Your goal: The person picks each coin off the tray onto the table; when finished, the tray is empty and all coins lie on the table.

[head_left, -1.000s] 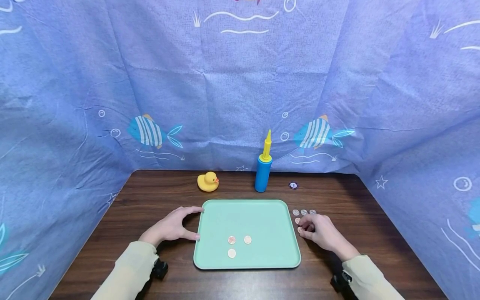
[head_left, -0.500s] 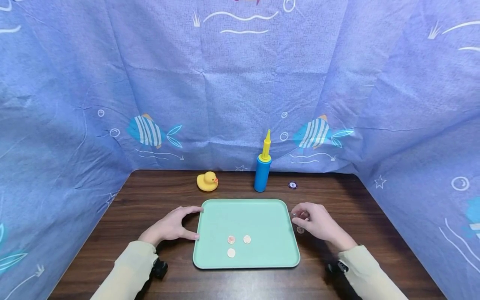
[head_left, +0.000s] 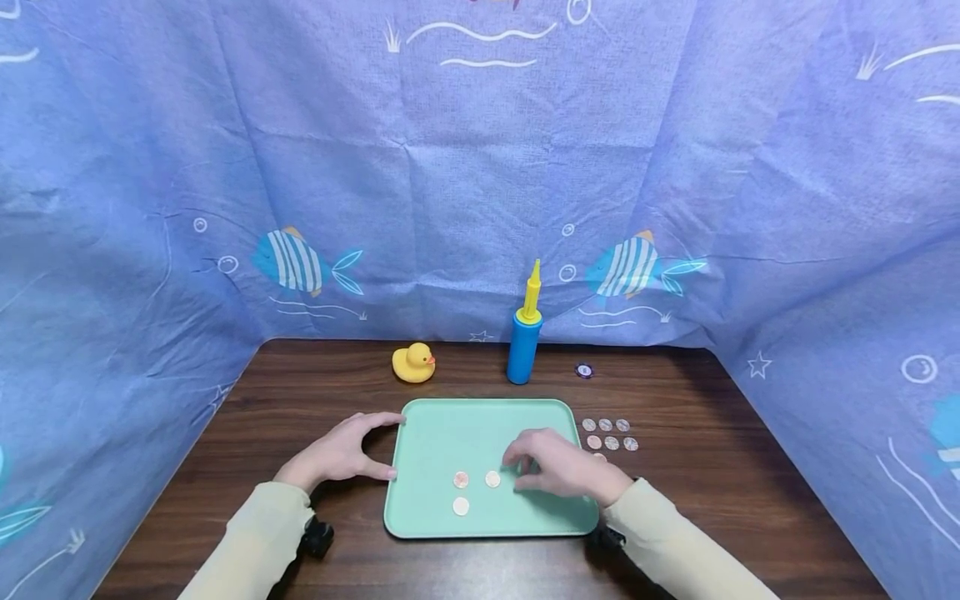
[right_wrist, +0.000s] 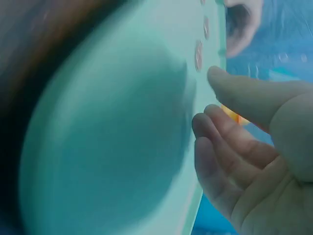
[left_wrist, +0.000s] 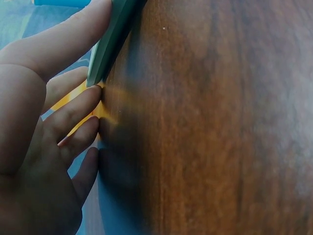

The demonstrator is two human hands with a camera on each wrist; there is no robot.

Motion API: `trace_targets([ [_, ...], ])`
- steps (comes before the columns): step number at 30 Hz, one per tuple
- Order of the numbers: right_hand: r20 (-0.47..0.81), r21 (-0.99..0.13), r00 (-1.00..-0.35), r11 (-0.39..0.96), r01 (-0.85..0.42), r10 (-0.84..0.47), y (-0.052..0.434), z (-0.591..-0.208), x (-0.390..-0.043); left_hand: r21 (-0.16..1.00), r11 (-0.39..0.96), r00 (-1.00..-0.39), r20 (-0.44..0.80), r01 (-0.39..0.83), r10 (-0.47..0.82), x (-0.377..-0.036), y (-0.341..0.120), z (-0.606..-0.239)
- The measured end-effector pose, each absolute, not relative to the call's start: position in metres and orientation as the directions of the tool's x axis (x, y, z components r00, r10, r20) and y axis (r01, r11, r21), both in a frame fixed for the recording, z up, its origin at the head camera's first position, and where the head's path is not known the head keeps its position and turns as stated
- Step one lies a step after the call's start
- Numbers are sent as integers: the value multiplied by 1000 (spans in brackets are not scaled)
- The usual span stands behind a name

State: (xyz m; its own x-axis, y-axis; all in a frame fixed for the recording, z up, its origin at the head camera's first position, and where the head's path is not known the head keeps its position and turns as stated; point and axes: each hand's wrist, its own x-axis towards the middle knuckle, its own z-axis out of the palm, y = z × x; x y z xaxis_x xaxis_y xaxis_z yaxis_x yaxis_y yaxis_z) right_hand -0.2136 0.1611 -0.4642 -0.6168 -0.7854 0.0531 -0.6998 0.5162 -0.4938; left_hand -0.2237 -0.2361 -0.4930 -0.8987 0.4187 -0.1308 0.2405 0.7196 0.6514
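A light green tray (head_left: 450, 433) lies on the wooden table with three round coins on it: a reddish coin (head_left: 461, 479), a pale coin (head_left: 492, 479) to its right and another pale coin (head_left: 461, 506) below. My left hand (head_left: 341, 450) is spread at the tray's left edge, thumb and index fingertip right at the rim; the left wrist view shows the thumb (left_wrist: 73, 36) along it. Over the tray's right half is my right hand (head_left: 551, 467), fingertips close to the pale coin. In the right wrist view its thumb and fingers (right_wrist: 215, 161) stand apart, nothing showing between them.
Right of the tray, several silvery coins (head_left: 605, 425) and a copper-coloured coin (head_left: 594, 442) lie in rows, one more partly hidden by the wrist. Behind the tray stand a rubber duck (head_left: 414, 364), a blue and yellow hand pump (head_left: 524, 348) and a poker chip (head_left: 584, 370).
My right hand has left the coins at the right and moved left over the tray, uncovering most of the rows. The left hand stays at the tray's edge.
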Motion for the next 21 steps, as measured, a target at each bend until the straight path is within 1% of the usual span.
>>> trace_targets([
  [3,16,-468,-606,529,-708,-796,148,-465,-210,641,726,-897,-128,250,422,-224,-236,-493],
  [6,4,-438,-612,548,-712,-791,140,-466,-207,637,728,-898,-127,252,422,-225,-235,-494],
  [11,19,-404,-602,545,-735,-798,130,-470,-203,653,720,-898,-139,235,418,-224,-236,-496],
  [17,51,-404,-569,504,-763,-821,125,-472,-202,655,719,-896,-142,233,420,-224,-235,-495],
  [21,69,-411,-568,495,-765,-820,124,-472,-203,650,722,-897,-141,235,419,-225,-235,-494],
])
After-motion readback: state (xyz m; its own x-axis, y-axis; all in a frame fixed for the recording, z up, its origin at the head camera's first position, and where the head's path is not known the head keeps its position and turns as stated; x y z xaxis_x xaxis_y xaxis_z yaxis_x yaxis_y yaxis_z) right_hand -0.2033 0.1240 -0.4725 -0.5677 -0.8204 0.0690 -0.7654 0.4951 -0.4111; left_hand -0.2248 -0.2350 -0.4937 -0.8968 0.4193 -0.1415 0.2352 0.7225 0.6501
